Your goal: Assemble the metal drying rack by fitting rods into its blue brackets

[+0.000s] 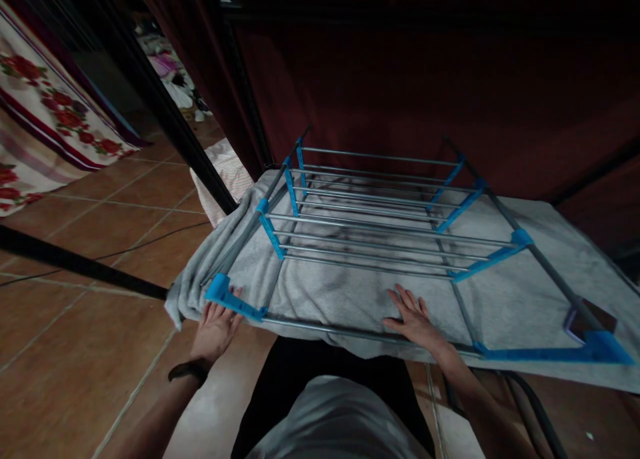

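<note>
A clothes drying rack (360, 229) with thin metal rods and blue plastic brackets lies on a surface covered by a grey blanket (320, 289). Beside the rack's near left blue corner bracket (223, 295) is my left hand (217, 325), fingers stretched out and partly hidden by that bracket; I cannot tell whether they touch it. My right hand (413, 320) has its fingers spread on the blanket, close to the rack's front rod. Neither hand grips anything visible.
A dark flat phone-like object (590, 320) lies by the rack's right leg. Dark posts (165, 119) and a maroon curtain (400, 92) stand around the surface. A floral cloth (60, 112) hangs at left; a cable (150, 235) crosses the tiled floor.
</note>
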